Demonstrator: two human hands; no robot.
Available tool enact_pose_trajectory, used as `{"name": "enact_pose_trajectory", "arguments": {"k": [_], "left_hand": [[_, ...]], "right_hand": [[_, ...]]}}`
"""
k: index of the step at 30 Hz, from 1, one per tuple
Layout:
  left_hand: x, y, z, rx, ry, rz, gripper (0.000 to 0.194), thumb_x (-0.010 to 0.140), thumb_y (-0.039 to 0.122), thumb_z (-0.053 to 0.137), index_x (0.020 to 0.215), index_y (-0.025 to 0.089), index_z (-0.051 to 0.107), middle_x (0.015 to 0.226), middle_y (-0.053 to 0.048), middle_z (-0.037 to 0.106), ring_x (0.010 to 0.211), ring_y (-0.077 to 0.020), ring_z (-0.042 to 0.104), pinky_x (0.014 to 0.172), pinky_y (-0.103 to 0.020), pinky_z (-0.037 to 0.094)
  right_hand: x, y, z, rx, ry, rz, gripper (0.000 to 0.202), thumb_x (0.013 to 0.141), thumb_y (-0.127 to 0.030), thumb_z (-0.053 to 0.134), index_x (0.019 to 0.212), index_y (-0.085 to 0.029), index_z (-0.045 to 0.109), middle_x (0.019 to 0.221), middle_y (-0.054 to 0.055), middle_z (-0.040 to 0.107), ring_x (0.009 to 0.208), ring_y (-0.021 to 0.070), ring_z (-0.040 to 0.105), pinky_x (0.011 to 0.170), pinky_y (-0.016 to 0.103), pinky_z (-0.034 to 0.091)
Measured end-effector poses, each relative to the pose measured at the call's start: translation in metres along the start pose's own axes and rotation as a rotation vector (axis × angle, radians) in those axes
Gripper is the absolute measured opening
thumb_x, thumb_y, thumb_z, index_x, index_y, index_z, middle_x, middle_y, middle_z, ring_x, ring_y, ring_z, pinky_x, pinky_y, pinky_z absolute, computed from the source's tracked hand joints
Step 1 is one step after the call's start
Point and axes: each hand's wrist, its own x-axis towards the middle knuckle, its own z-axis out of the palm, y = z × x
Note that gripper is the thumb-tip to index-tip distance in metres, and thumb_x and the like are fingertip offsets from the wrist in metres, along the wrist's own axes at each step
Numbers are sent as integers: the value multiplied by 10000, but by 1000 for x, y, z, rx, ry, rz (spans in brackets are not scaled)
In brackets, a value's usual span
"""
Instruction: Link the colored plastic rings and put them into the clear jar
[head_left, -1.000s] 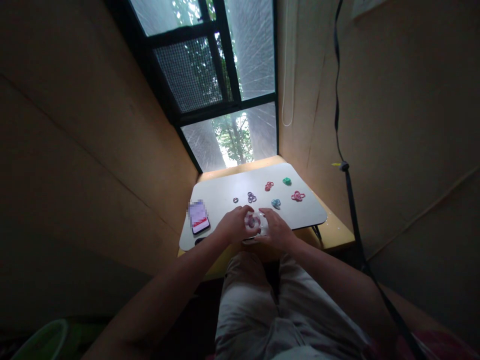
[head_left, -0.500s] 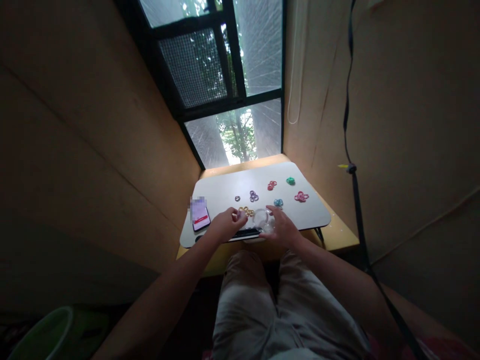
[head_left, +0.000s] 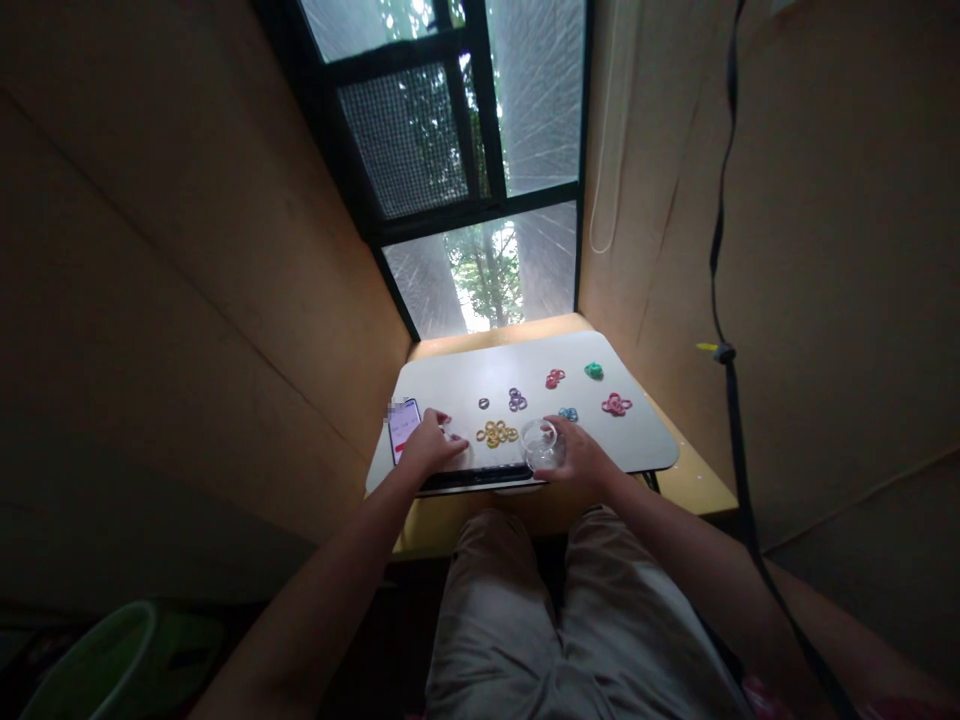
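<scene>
My right hand (head_left: 581, 455) grips a clear round plastic cup (head_left: 540, 447) at the front edge of the white folding table (head_left: 442, 375). My left hand (head_left: 429, 445) is low over the tabletop beside the phone (head_left: 405, 425), thumb and fingers apart. A small pale thing shows by its fingertips, too small to make out. Between the hands lies a cluster of yellow rings (head_left: 496, 434). Behind them are a purple ring cluster (head_left: 517, 400) and a single dark ring (head_left: 484, 403). Blue rings (head_left: 568, 413) lie just past the right fingers, partly hidden.
Farther right are red rings (head_left: 554, 378), a green bunch (head_left: 594, 370) and pink rings (head_left: 616, 404). A window (head_left: 480, 270) rises behind the table. Walls close in on both sides. A dark strap (head_left: 724, 300) hangs at the right; a green bin (head_left: 112, 660) stands low left.
My left hand has moved left, off the yellow rings toward the phone, and its fingers have spread. The right hand still has the cup. The view has shifted slightly.
</scene>
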Motion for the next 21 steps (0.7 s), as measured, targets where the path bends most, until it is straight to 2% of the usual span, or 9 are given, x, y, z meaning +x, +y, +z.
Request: {"name": "enact_pose_trajectory", "arguments": {"k": [6, 9, 13, 21], "left_hand": [[26, -2, 7, 41, -33, 62, 699, 671, 375, 724, 1268, 180, 417, 1269, -120, 601, 1095, -247, 600, 882, -301, 458], [38, -3, 10, 152, -35, 91, 641, 692, 395, 692, 1257, 177, 484, 1229, -118, 629, 1114, -272, 586, 916, -333, 443], [51, -3, 15, 215, -16, 58, 674, 686, 404, 683, 1288, 166, 494, 1178, -130, 650, 1092, -287, 587, 899, -349, 448], [55, 2, 24, 258, 37, 52, 639, 718, 409, 651, 1295, 182, 498, 1200, -136, 622, 1127, -284, 557, 940, -350, 413]], "right_hand": [[4, 5, 0, -14, -19, -20, 879, 549, -473, 825, 1273, -163, 433, 1162, 155, 595, 1075, 322, 574, 925, 469, 475], [6, 9, 1, -16, -46, -31, 897, 540, -478, 829, 1274, -160, 424, 1162, 155, 593, 1059, 318, 583, 924, 465, 477], [3, 12, 4, -33, -29, -45, 917, 533, -502, 828, 1282, -166, 419, 1168, 156, 585, 1073, 327, 575, 925, 470, 477], [-3, 6, 0, -34, 3, -62, 907, 547, -504, 824, 1300, -200, 420, 1182, 142, 583, 1069, 329, 580, 929, 475, 480]]}}
